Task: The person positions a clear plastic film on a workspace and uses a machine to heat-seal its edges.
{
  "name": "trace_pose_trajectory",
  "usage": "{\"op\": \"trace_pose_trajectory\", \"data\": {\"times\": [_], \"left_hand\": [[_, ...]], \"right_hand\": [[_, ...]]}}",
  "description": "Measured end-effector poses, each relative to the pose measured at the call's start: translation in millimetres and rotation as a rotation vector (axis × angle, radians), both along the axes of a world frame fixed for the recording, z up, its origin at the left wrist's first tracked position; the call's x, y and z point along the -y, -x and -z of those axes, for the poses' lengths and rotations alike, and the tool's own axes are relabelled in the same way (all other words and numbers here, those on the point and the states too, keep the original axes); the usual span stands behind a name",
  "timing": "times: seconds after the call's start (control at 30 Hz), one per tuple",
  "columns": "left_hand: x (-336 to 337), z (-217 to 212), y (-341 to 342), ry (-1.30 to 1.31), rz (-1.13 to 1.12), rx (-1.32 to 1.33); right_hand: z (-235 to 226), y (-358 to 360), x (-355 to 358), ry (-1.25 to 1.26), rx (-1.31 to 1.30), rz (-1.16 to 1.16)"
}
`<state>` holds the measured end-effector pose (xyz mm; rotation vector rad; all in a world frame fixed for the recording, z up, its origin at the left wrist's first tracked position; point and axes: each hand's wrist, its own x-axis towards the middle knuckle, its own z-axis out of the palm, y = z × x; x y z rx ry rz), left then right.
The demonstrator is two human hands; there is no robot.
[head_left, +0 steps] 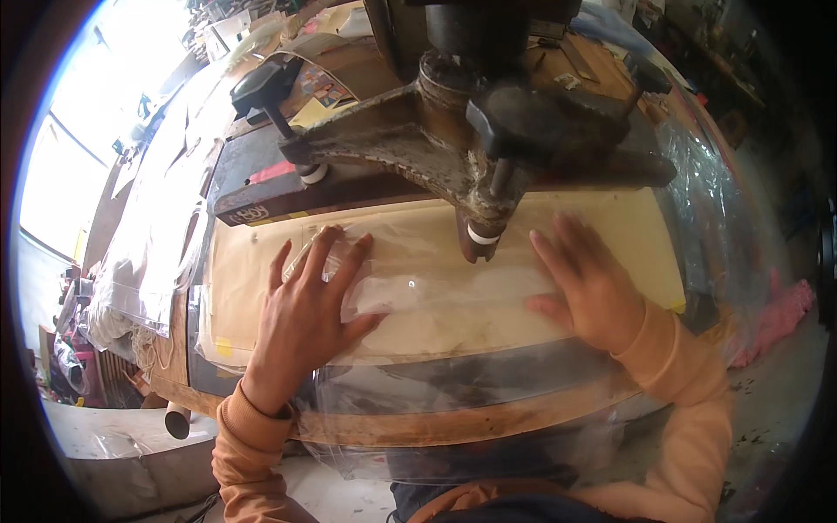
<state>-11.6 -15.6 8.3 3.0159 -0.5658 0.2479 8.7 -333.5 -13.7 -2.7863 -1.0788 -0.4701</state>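
Observation:
A clear plastic sheet (410, 296) lies over a tan paper-like sheet (641, 231) and hangs down past the front edge of the wooden worktable (418, 429). My left hand (305, 309) rests on the plastic at the left with its fingers spread. On the right, my right hand (588, 288) is over the same sheet, fingers stretched out and slightly blurred; whether it touches the plastic I cannot tell. Neither hand grips anything. Between and beyond them comes down the worn metal arm of a press head (436, 157), its white-collared foot (482, 234) just above the sheet.
Black knobs (261, 80) stand on the press arms, and a dark bar (288, 193) crosses behind my hands. More clear plastic (711, 209) lies at the right, beside a pink cloth-like bundle (776, 321). A tube end (178, 422) sticks out below the table at left.

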Motion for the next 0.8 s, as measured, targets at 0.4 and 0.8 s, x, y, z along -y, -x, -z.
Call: {"op": "trace_pose_trajectory", "data": {"times": [0.4,0.8], "left_hand": [[4,2,1,-0.096,-0.115,0.069],[2,7,3,0.044,-0.078,-0.007]], "right_hand": [[3,-13,-2,-0.073,-0.055,-0.050],[-4,-5,-7,-0.106,-0.011,0.041]]}}
